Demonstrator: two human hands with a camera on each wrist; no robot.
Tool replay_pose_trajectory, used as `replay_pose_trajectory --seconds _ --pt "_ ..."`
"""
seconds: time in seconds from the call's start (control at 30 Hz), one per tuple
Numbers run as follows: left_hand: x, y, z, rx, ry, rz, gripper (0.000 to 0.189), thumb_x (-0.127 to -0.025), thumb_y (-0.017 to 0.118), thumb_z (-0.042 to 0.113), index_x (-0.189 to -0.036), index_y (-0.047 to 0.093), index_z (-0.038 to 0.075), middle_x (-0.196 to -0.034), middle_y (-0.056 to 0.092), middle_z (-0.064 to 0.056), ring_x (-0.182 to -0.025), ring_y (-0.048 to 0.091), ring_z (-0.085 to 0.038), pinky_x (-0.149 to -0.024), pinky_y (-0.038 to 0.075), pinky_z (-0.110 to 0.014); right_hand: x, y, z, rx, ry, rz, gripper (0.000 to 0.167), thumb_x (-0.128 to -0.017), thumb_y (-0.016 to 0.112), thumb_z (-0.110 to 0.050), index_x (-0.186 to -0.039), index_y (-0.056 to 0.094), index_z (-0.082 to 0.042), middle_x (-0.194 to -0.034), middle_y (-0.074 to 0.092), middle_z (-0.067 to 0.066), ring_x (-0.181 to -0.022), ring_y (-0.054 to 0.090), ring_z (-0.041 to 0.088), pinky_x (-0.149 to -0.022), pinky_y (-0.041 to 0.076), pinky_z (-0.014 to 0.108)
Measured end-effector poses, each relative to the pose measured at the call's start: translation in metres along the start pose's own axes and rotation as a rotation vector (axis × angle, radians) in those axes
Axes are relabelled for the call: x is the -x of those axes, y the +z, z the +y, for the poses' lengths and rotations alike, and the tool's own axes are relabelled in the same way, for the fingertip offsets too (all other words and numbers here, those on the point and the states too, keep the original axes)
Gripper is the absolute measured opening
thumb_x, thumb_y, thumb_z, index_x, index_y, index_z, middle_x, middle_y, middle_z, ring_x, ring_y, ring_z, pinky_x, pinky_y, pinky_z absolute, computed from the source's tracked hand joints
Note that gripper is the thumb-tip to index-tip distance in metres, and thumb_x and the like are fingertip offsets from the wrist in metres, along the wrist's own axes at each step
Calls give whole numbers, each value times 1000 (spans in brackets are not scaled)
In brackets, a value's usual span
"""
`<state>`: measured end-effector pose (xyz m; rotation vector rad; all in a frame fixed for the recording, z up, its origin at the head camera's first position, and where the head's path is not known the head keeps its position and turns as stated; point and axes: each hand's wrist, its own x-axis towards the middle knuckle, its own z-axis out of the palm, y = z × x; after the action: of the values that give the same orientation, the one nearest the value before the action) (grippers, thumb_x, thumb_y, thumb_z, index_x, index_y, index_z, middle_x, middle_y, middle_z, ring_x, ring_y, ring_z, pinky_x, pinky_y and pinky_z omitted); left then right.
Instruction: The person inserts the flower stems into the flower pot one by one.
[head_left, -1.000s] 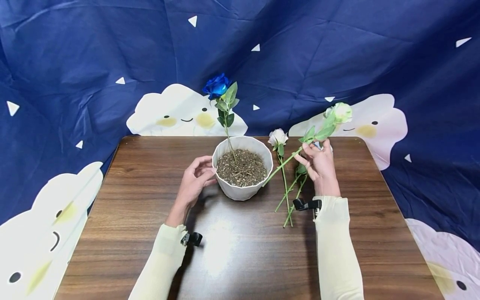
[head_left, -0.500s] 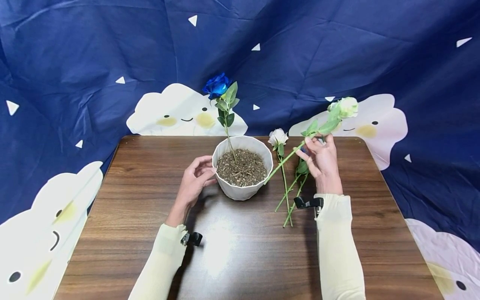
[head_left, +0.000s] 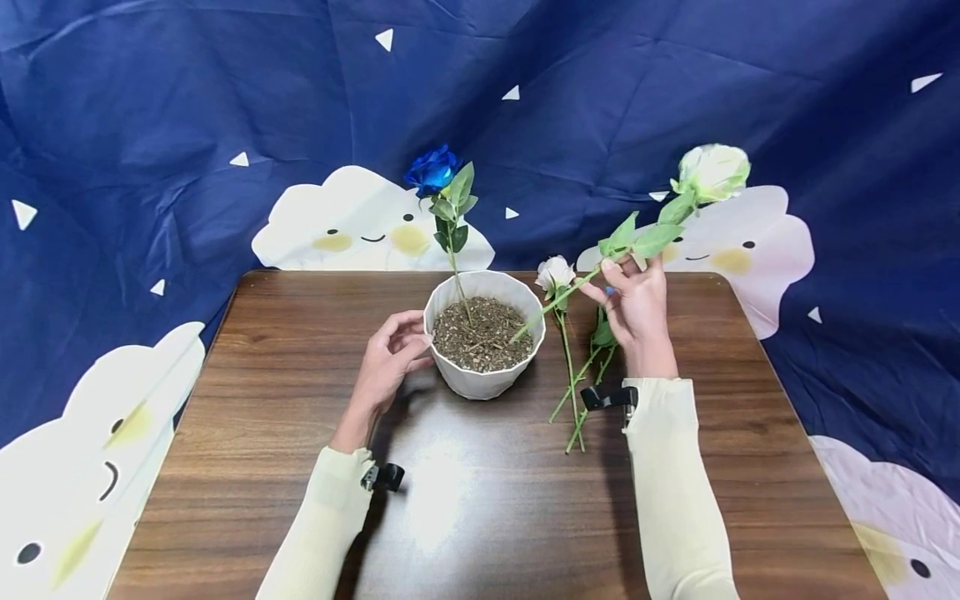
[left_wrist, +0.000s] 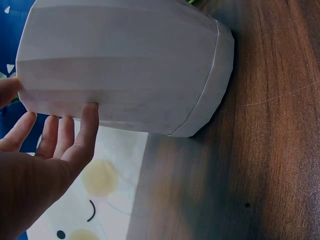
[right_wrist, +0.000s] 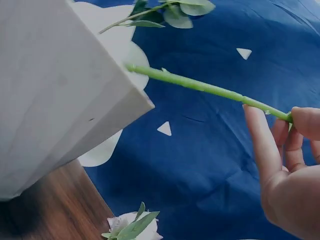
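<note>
A white faceted flowerpot (head_left: 483,385) filled with soil (head_left: 480,346) stands on the table. My left hand (head_left: 390,362) rests its fingertips against the pot's left wall, with the thumb at the rim; the left wrist view shows the fingers (left_wrist: 87,127) touching the outside. In my right hand (head_left: 639,308) a pale green-white rose (head_left: 712,173) is pinched by its stem, just under the leaves. That stem (right_wrist: 200,86) slants down to the left over the pot's right rim, its lower end in front of the soil. Whether the end touches the soil cannot be told.
A blue rose (head_left: 435,170) stands upright in the soil at the pot's left back. Right of the pot, a pale pink rose (head_left: 556,273) lies on the wooden table (head_left: 480,517) beside other green stems, partly hidden by my right hand. A blue cloud-print cloth (head_left: 570,150) hangs behind.
My right hand has lifted the pale green-white rose, and its bloom is higher and further right. Its stem end has gone from outside the pot's rim to over the soil. My left hand stays put.
</note>
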<state>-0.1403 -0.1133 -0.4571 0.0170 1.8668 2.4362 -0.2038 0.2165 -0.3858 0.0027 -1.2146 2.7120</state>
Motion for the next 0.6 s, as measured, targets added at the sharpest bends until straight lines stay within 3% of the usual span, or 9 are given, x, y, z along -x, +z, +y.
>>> replay_pose_trajectory --seconds 0.23,0.4,0.6 --pt "0 0 2 -1 2 8 45 -92 65 -3 -136 53 -4 -124 56 -25 -103 63 -27 -85 61 -48 1 15 11 86 -70 -35 49 -93 49 23 -123 46 -15 -94 57 5 -77 61 14 -67 63 41" --pt "0 0 1 -4 -6 5 45 -93 64 -4 -136 53 -4 -126 54 -27 -103 62 -25 -85 60 -48 1 21 17 103 -77 -46 45 -92 53 21 -121 45 -13 -89 55 3 -67 59 13 -66 63 38" --pt "0 0 1 6 -6 4 44 -93 63 -5 -135 53 -4 -124 55 -26 -102 62 -25 -86 61 -48 0 26 24 117 -89 -48 47 -92 53 22 -122 46 -14 -90 57 4 -68 60 14 -68 63 38"
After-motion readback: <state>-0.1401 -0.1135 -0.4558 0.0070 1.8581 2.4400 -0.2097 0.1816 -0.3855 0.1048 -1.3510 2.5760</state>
